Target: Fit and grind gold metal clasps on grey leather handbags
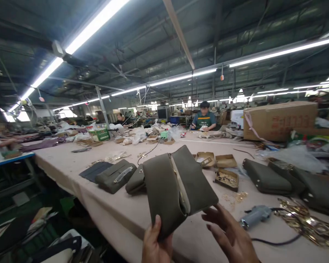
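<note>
A dark olive handbag [161,182] is held up over the table's front edge, tilted, its flap swung open to the right and a pale lining showing in the gap. My left hand [157,241] grips its lower left corner, thumb on the front face. Beside the flap's lower right corner is my right hand [228,232], fingers spread and holding nothing; whether a fingertip touches the flap I cannot tell. Right of that hand lies a grey corded power tool [256,216]. Behind the held bag, another olive bag [115,176] with a wrapped handle rests on the table.
Small cardboard boxes [227,179] hold metal fittings. Gold-coloured hardware [312,223] lies heaped at the right, near more olive bags [265,179]. A large carton [281,120] stands behind them. Across the pale table [99,208], a co-worker [205,118] sits. Plastic bags clutter the far side.
</note>
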### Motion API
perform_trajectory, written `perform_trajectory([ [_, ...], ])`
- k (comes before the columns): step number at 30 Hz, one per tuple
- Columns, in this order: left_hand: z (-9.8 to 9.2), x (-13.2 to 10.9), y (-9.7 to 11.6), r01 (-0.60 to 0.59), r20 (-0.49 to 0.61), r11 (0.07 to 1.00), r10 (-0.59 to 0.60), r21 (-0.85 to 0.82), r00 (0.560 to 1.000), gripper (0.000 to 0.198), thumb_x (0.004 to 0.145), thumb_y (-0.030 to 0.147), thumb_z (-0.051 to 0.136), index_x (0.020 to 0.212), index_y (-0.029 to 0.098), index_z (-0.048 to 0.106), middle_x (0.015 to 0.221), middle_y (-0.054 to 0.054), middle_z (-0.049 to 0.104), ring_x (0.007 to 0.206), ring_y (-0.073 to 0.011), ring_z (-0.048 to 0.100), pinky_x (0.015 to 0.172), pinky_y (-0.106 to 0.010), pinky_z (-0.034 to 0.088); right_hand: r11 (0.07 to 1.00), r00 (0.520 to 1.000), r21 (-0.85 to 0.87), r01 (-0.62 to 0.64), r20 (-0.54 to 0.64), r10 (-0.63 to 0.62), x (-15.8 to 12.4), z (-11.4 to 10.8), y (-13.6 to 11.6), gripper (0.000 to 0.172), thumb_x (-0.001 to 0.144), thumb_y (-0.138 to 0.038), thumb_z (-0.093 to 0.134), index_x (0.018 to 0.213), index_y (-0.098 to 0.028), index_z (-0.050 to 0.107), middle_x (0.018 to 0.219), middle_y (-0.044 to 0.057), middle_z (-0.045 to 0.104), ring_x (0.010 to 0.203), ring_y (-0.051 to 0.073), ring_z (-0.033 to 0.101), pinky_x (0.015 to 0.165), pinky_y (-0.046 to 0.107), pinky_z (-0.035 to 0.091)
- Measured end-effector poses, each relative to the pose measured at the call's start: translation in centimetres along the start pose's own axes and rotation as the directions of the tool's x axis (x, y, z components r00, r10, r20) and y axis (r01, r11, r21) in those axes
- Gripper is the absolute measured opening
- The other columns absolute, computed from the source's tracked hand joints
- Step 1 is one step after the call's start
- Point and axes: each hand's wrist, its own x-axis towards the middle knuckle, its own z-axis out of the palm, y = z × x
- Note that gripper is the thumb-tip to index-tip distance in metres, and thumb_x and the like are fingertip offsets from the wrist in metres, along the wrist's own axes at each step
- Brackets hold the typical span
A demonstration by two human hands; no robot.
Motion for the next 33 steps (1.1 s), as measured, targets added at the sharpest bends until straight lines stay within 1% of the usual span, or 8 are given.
perform_trajectory([
  [2, -1.9, -0.4, -1.9, 0.078, 0.036, 0.997, -0.078, 0.014, 0.996, 0.027, 0.089, 0.01, 0.073, 0.115, 0.014, 0.075, 0.106, -0.014, 0.08, 0.1, -0.03, 0.077, 0.092, -0.042, 0.065, 0.997, 0.997, 0.02, -0.071, 0.017, 0.071, 1.0, 1.7, -0.4, 0.068, 0.085, -0.067, 0.073, 0.13, -0.016, 0.069, 0.126, 0.015, 0.072, 0.117, 0.035, 0.068, 0.094, 0.041, 0.061],
  [6, -4.7, -1.1, -4.5, 0.113, 0.15, 0.983, -0.135, 0.146, 0.979, 0.044, 0.07, 0.021, 0.095, 0.111, 0.017, 0.078, 0.109, -0.013, 0.079, 0.109, -0.0361, 0.074, 0.098, -0.042, 0.061, 0.988, 0.972, -0.073, -0.136, -0.203, 0.118, 2.2, 1.7, 0.3, 0.065, 0.083, -0.07, 0.074, 0.11, -0.011, 0.078, 0.112, 0.017, 0.076, 0.115, 0.037, 0.069, 0.099, 0.042, 0.058],
  [10, -5.7, -1.8, -5.5, 0.09, 0.235, 0.964, -0.15, 0.251, 0.96, 0.059, 0.054, 0.026, 0.101, 0.107, 0.015, 0.079, 0.109, -0.015, 0.079, 0.119, -0.0438, 0.068, 0.11, -0.052, 0.051, 0.992, 0.968, -0.086, -0.093, -0.24, 0.07, 2.0, 0.5, 1.8, 0.061, 0.083, -0.067, 0.076, 0.11, -0.013, 0.08, 0.112, 0.015, 0.076, 0.112, 0.037, 0.07, 0.103, 0.043, 0.055],
  [15, -6.2, -1.5, -6.7, 0.149, 0.265, 0.938, -0.237, 0.312, 0.935, 0.053, 0.045, 0.013, 0.093, 0.096, 0.016, 0.078, 0.103, -0.015, 0.079, 0.113, -0.0457, 0.069, 0.106, -0.055, 0.051, 1.0, 0.981, 0.009, 0.013, -0.194, -0.011, 1.6, 0.5, 2.2, 0.053, 0.086, -0.059, 0.079, 0.118, -0.017, 0.08, 0.119, 0.012, 0.075, 0.118, 0.036, 0.068, 0.109, 0.046, 0.053],
  [21, -5.6, -0.5, -7.1, 0.281, 0.258, 0.911, -0.362, 0.303, 0.896, 0.053, 0.044, 0.003, 0.081, 0.095, 0.016, 0.078, 0.103, -0.014, 0.079, 0.11, -0.0405, 0.071, 0.096, -0.045, 0.056, 0.983, 0.963, -0.05, 0.175, -0.202, -0.181, 1.5, 0.7, 2.2, 0.038, 0.091, -0.052, 0.075, 0.118, -0.025, 0.081, 0.123, 0.008, 0.074, 0.121, 0.033, 0.067, 0.112, 0.046, 0.052],
  [27, -4.4, -0.7, -5.3, 0.186, 0.267, 0.925, -0.281, 0.332, 0.922, 0.051, 0.063, 0.016, 0.092, 0.111, 0.02, 0.075, 0.113, -0.009, 0.077, 0.111, -0.0303, 0.072, 0.086, -0.032, 0.057, 0.959, 0.929, -0.118, 0.259, -0.241, -0.281, 1.4, 0.0, 4.3, 0.033, 0.092, -0.046, 0.076, 0.117, -0.024, 0.081, 0.123, 0.009, 0.074, 0.116, 0.032, 0.07, 0.109, 0.045, 0.055],
  [30, -4.1, -0.7, -4.4, 0.221, 0.289, 0.924, -0.314, 0.313, 0.904, 0.045, 0.066, 0.018, 0.093, 0.108, 0.019, 0.075, 0.119, -0.009, 0.076, 0.116, -0.0282, 0.07, 0.085, -0.028, 0.057, 0.937, 0.91, -0.126, 0.326, -0.226, -0.347, 1.1, 0.1, 4.7, 0.032, 0.092, -0.043, 0.077, 0.117, -0.024, 0.081, 0.121, 0.009, 0.074, 0.113, 0.032, 0.071, 0.104, 0.042, 0.059],
  [33, -3.9, -0.7, -4.0, 0.223, 0.298, 0.93, -0.311, 0.293, 0.903, 0.037, 0.068, 0.018, 0.092, 0.101, 0.017, 0.076, 0.114, -0.009, 0.077, 0.113, -0.0268, 0.07, 0.086, -0.028, 0.057, 0.93, 0.908, -0.115, 0.35, -0.203, -0.367, 1.1, 0.5, 4.4, 0.031, 0.091, -0.042, 0.077, 0.115, -0.024, 0.081, 0.119, 0.009, 0.075, 0.11, 0.031, 0.072, 0.103, 0.04, 0.059],
])
